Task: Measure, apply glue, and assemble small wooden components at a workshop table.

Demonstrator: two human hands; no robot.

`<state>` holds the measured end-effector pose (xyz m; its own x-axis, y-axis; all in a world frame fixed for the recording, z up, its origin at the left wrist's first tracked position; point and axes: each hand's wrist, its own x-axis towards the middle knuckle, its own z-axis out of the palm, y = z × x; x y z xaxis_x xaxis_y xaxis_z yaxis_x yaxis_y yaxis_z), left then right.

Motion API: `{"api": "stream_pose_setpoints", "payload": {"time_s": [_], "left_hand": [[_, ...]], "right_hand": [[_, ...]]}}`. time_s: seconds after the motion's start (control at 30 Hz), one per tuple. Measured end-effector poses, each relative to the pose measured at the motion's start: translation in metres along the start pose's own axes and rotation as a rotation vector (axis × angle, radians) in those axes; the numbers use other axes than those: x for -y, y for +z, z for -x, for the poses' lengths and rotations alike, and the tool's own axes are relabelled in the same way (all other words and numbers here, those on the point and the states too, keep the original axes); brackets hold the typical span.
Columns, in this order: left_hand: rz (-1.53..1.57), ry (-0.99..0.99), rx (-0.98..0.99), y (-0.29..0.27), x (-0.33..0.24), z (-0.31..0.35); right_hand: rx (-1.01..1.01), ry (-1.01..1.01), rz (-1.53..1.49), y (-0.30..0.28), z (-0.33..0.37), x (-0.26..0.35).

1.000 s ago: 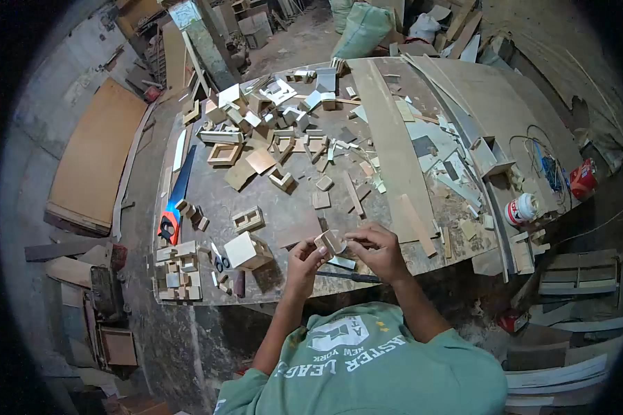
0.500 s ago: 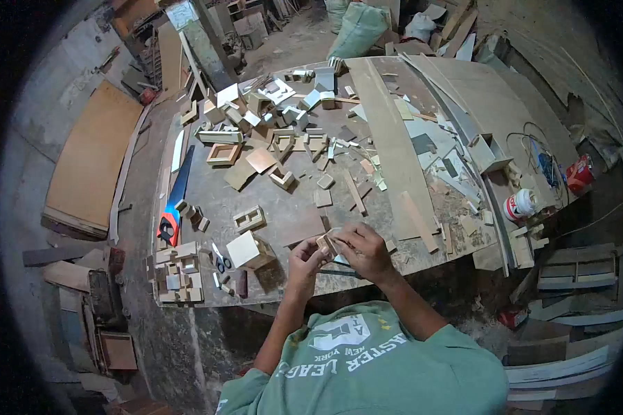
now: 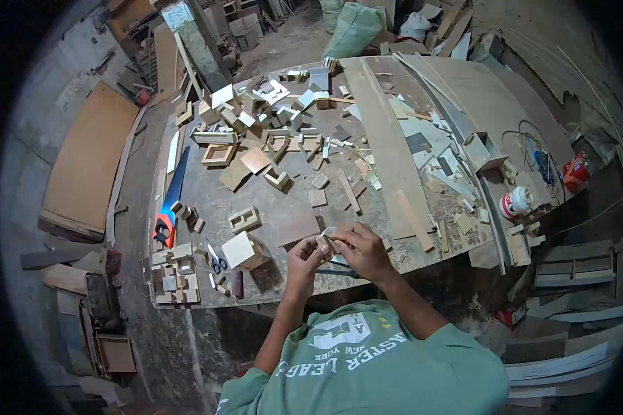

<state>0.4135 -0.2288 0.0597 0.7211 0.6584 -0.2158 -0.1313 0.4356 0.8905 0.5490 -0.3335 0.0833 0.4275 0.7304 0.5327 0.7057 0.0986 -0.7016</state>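
A small wooden piece (image 3: 323,242), light in colour, is held up between my two hands over the table's near edge. My left hand (image 3: 304,259) pinches it from the left, fingers closed. From the right, the bent fingers of my right hand (image 3: 362,252) close on its upper side and cover part of it. Just beyond my hands lies a flat brown board (image 3: 299,228). A dark, thin tool or strip (image 3: 336,272) shows beneath my right hand; its kind is unclear. Left of my hands sit a pale wooden box (image 3: 244,250) and scissors (image 3: 218,264).
A handsaw (image 3: 175,190) with an orange-and-black handle lies at the left edge. Small wooden boxes and frames (image 3: 219,155) pile up at the far left. A long board (image 3: 381,138) crosses the right half. A white tub (image 3: 516,202) stands near the right edge.
Both hands stay together on the small wooden piece, whose tilt differs slightly. The whole scene has shifted a little to the left in the view.
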Motion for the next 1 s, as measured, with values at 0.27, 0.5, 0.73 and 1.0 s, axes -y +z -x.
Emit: {"api": "stream_pose_setpoints", "payload": {"time_s": [0.27,0.5,0.73,1.0], "left_hand": [[0.016,0.000,0.010,0.001,0.009,-0.004],[-0.007,-0.012,-0.007,0.001,0.009,-0.007],[-0.017,0.000,-0.016,-0.002,0.012,-0.013],[-0.011,-0.033,-0.031,-0.003,0.002,-0.012]], "right_hand": [[0.062,0.154,-0.102,-0.002,0.005,-0.001],[0.080,0.248,-0.145,-0.005,0.006,-0.002],[0.061,0.177,-0.102,-0.006,0.006,-0.001],[0.057,0.165,-0.071,-0.001,0.009,-0.003]]}}
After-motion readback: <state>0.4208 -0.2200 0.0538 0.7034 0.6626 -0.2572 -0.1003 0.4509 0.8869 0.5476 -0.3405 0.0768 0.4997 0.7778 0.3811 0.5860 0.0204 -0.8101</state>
